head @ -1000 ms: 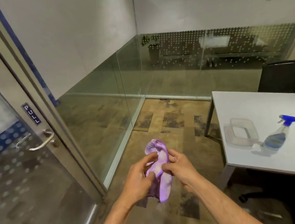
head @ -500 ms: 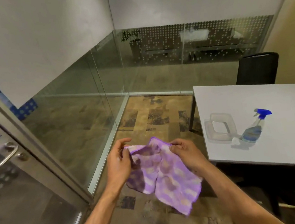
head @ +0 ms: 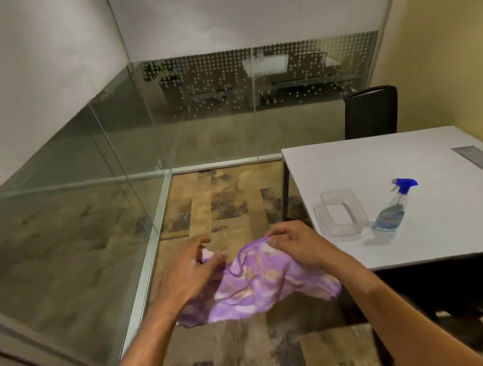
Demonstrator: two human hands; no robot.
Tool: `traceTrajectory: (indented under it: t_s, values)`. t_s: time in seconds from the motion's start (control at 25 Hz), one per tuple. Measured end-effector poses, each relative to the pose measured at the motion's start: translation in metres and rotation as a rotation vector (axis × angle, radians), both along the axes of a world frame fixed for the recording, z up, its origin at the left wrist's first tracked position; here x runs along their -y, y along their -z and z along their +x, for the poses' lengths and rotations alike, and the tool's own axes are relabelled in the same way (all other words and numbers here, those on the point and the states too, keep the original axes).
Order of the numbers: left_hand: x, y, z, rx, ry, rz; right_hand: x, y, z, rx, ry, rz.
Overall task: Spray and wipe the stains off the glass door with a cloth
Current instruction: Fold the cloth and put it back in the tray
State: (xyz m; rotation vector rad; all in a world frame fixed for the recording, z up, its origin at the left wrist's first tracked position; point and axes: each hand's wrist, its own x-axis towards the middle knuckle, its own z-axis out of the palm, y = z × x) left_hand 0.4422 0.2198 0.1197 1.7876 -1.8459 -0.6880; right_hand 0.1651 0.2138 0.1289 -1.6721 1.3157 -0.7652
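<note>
Both hands (head: 240, 259) forward, fingers seemingly pinching purple cloth (head: 259, 290) edge, cloth sagging

Clear tub (head: 340, 215) on table (head: 451, 218), chair (head: 371, 112)

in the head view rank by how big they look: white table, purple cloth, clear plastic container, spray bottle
1. white table
2. purple cloth, though it is nearer the camera, held by left hand and right hand
3. clear plastic container and spray bottle: look alike, not ranked

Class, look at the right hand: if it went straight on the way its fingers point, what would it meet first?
Its fingers point left, so the right hand would probably meet the left hand first, across the cloth; depth is unclear.
</note>
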Motion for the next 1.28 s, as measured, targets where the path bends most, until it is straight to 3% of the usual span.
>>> traceTrajectory:
  t_s: [0.16,0.24,0.36,0.56,0.64,0.72,0.84,0.92,1.04,1.28]
  values:
    - [0.036,-0.007,-0.013,0.159,0.424,0.054,0.026,-0.026,0.022,-0.160,-0.202,-0.023]
    - [0.043,-0.007,-0.028,-0.065,0.581,0.135,0.037,-0.039,0.025,-0.223,-0.284,-0.055]
    - [0.050,-0.003,-0.058,-0.361,0.517,0.157,0.046,-0.051,0.008,-0.291,-0.190,-0.077]
    - [0.066,-0.026,-0.084,-0.691,0.400,0.202,0.048,-0.019,-0.038,-0.630,0.087,0.010]
    - [0.068,-0.033,-0.094,-0.757,0.340,0.201,0.044,0.005,-0.046,-0.443,0.311,0.047]
    - [0.067,-0.039,-0.104,-0.844,0.278,0.215,0.034,0.035,-0.051,-0.183,0.414,0.218]
    - [0.065,-0.048,-0.114,-0.906,0.220,0.195,0.015,0.066,-0.054,0.072,0.339,0.652]
    - [0.064,-0.053,-0.119,-0.912,0.195,0.153,0.013,0.073,-0.054,0.237,0.256,0.779]
    - [0.062,-0.054,-0.124,-0.958,0.156,0.111,0.019,0.063,-0.055,0.382,0.311,0.620]
    - [0.058,-0.049,-0.137,-1.092,0.046,0.094,0.027,0.045,-0.077,0.361,0.356,0.382]
